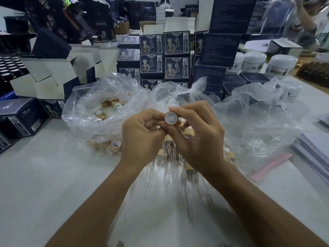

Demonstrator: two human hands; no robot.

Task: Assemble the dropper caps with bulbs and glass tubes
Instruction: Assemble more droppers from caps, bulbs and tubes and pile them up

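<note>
My right hand (197, 138) pinches a round wooden dropper cap (171, 118), its white-lined open end turned toward me. Beside it, my left hand (140, 134) has its fingers curled with the fingertips at the cap's left side; what they hold is hidden. Below my hands lie several finished droppers with wooden caps and glass tubes (190, 172) on clear plastic. A clear bag (99, 107) to the left holds loose wooden caps (114, 145).
Stacked dark blue product boxes (163, 56) stand behind the bags. Open white-lined cartons (48, 75) are at the left, white jars (281, 65) at the back right, a paper stack (315, 152) and a pink strip (272, 164) at the right.
</note>
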